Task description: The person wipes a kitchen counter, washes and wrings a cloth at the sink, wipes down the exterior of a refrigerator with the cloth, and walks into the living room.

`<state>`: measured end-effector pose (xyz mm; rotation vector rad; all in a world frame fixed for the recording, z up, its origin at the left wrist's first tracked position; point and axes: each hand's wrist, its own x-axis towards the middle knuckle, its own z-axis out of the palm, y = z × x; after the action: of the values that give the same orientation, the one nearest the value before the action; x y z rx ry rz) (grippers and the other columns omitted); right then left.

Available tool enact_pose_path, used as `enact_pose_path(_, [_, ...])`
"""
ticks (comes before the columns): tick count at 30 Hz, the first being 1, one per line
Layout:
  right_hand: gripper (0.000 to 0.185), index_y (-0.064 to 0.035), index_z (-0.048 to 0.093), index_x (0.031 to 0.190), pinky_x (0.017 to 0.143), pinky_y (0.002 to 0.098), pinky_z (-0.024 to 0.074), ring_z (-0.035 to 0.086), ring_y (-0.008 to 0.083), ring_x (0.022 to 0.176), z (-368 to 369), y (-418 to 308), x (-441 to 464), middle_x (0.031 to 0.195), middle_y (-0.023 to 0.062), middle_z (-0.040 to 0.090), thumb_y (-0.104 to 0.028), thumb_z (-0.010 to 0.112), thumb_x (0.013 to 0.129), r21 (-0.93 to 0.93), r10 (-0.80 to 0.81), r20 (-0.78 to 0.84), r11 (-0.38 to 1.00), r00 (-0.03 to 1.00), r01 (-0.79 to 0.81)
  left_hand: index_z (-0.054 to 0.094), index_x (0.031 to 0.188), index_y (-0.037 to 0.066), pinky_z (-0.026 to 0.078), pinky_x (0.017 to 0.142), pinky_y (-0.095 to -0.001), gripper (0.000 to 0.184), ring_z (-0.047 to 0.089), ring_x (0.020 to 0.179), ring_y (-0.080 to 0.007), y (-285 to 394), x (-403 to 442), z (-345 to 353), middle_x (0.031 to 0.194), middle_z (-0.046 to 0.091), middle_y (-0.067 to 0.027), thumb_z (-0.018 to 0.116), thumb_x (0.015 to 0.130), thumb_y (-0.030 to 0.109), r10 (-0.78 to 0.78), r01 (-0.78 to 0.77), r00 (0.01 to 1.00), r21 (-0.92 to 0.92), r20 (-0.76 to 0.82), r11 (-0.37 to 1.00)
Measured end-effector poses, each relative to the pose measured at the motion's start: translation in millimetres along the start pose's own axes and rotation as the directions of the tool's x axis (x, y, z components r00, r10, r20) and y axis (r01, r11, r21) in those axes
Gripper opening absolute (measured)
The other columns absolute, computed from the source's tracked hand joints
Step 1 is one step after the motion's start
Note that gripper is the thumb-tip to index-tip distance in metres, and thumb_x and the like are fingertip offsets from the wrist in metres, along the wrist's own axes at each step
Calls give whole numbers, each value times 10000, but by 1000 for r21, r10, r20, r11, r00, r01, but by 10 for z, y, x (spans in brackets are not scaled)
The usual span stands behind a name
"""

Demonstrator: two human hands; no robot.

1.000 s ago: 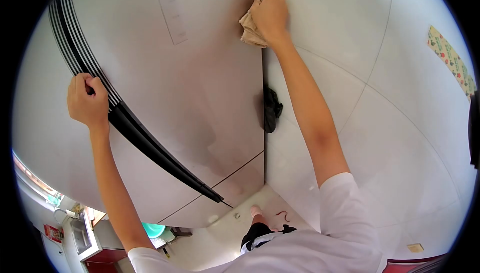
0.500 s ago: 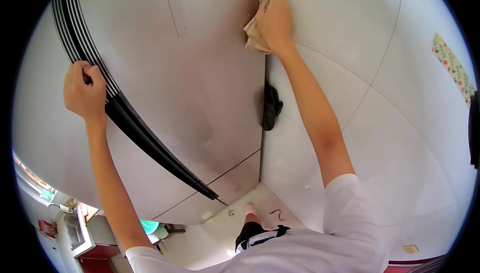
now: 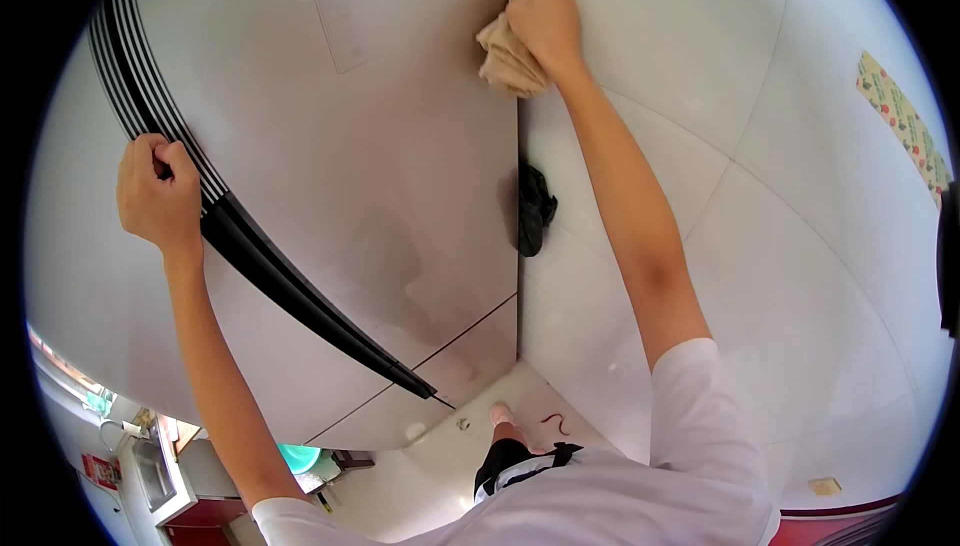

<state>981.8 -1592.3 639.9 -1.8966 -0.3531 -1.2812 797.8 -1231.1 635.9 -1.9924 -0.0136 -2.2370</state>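
A tall pale refrigerator [image 3: 400,156] fills the left and middle of the view, with a curved black handle strip [image 3: 300,281] and silver lines running down its doors. My right hand [image 3: 548,21] grips a crumpled beige cloth [image 3: 512,58] at the refrigerator's right edge, by the tiled wall. Part of the cloth hangs below the fingers against the edge. My left hand [image 3: 160,189] is curled into a fist in front of the striped upper part of the strip. Nothing shows in the fist; whether it touches the door I cannot tell.
A black bag-like object [image 3: 535,208] sticks out between refrigerator and tiled wall [image 3: 700,246]. A patterned strip [image 3: 900,116] is on the wall at right. Lower left are a sink counter [image 3: 155,476] and a turquoise basin [image 3: 298,458]. A brownish-red curved piece [image 3: 553,423] lies on the floor.
My right hand and the cloth have shifted slightly up and left, and more of the cloth shows. My left fist sits slightly lower and further left. The whole view has shifted a little.
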Motion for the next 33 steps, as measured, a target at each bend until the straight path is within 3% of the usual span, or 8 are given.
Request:
enact_pose_path(12, [152, -4, 574, 882, 745, 474, 468, 599, 389, 847, -50, -207, 247, 854, 183, 635, -88, 589, 757, -78, -31, -32, 997, 999, 28, 513, 645, 139, 370, 488, -278, 114, 483, 547, -112, -5, 4, 4, 585, 476, 52, 535, 745, 89, 46, -45, 998, 25, -32, 999])
enact_pose_path(15, [146, -15, 563, 885, 722, 504, 464, 589, 424, 819, -78, -288, 307, 863, 235, 610, -142, 495, 865, -84, -30, -1, 996, 1000, 30, 516, 649, 140, 372, 489, -280, 113, 483, 545, -117, -22, -7, 12, 586, 479, 52, 539, 749, 92, 32, -32, 999, 36, -16, 999])
enact_pose_path(17, [168, 0, 581, 900, 747, 474, 476, 603, 377, 848, 36, -189, 241, 870, 178, 634, -90, 596, 759, -92, -83, -86, 993, 993, 75, 518, 653, 139, 375, 492, -281, 109, 484, 547, -121, -27, -13, 22, 588, 481, 50, 541, 750, 93, 18, -17, 1000, 49, -20, 999])
enact_pose_path(21, [207, -3, 583, 936, 749, 464, 486, 607, 365, 863, 12, -161, 156, 905, 171, 637, -105, 615, 759, -192, -46, -48, 981, 998, 37, 521, 664, 136, 381, 503, -288, 99, 486, 547, -134, -5, 4, -5, 597, 490, 42, 543, 751, 93, 22, -21, 1000, 20, -13, 1000])
enact_pose_path(24, [238, -10, 575, 967, 742, 459, 492, 609, 360, 868, -70, -215, 402, 936, 164, 634, -126, 632, 766, -275, -178, 54, 943, 982, 186, 526, 670, 135, 385, 511, -290, 96, 491, 555, -135, 11, 20, -13, 602, 495, 40, 541, 753, 90, 44, -44, 999, 8, -27, 999])
enact_pose_path(26, [133, -11, 560, 886, 717, 504, 465, 588, 427, 801, -49, -275, 607, 840, 242, 604, -119, 496, 845, -239, -278, -79, 938, 957, 252, 527, 670, 136, 387, 514, -290, 96, 494, 562, -135, 0, 21, -13, 607, 498, 40, 540, 752, 88, 42, -42, 999, 12, -30, 999])
enact_pose_path(30, [121, -16, 559, 889, 709, 508, 464, 585, 432, 795, -99, -241, 476, 840, 241, 602, -104, 497, 834, -179, -264, -75, 952, 962, 248, 527, 671, 135, 391, 523, -289, 94, 500, 578, -137, 0, -9, 4, 617, 504, 42, 539, 749, 84, 10, -9, 1000, 25, -6, 1000])
enact_pose_path(33, [255, -13, 570, 980, 769, 451, 488, 604, 358, 882, -121, -217, 332, 933, 163, 629, -128, 644, 765, -339, -124, 86, 929, 988, 146, 523, 669, 132, 389, 520, -291, 94, 499, 574, -144, -13, -6, 0, 618, 502, 39, 540, 747, 83, 26, -26, 1000, 24, 5, 999])
